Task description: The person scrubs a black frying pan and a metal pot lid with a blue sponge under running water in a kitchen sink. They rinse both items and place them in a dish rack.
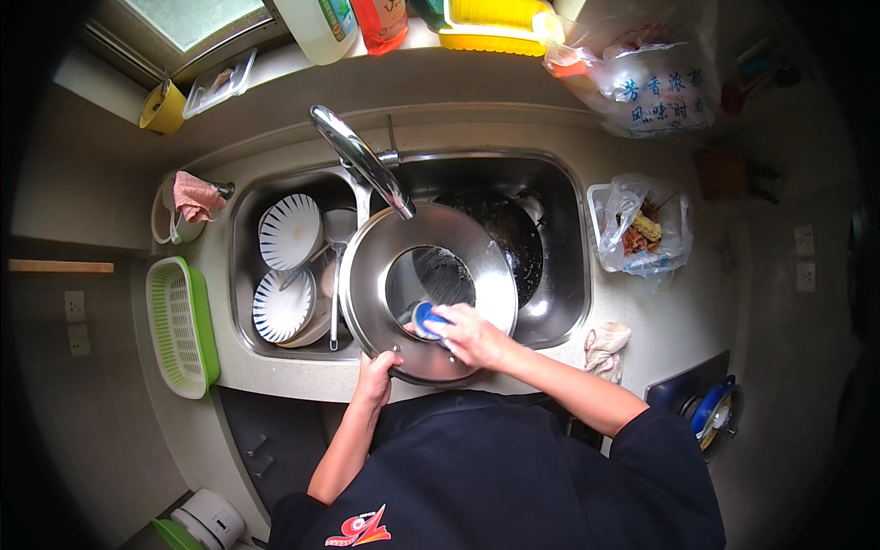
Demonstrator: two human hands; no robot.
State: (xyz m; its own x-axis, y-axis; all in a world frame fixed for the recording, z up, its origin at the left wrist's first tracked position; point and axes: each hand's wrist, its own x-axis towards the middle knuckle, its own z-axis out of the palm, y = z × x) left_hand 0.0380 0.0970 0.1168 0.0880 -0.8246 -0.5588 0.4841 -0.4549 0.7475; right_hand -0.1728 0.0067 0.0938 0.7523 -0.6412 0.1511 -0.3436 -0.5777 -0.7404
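Observation:
A large stainless steel pot lid (371, 275) with a round glass window (440, 275) is tilted over the right basin and the sink's front edge. My left hand (377, 377) grips its lower left rim, thumb on top. In my right hand (474, 337) is a blue and pale scrubbing sponge (427, 320), pressed against the lower edge of the window. Partly hidden behind the lid, a dark wok (526, 240) with light specks lies in the right basin (564, 289). The chrome faucet (364, 161) reaches over the lid's upper rim; no water stream shows.
Striped bowls (290, 230) and a long-handled utensil (335, 302) fill the left basin. A green-and-white drainer basket (180, 326) stands left. Right are a bagged container of food scraps (643, 223) and a crumpled cloth (606, 347). Bottles (320, 27) line the ledge behind.

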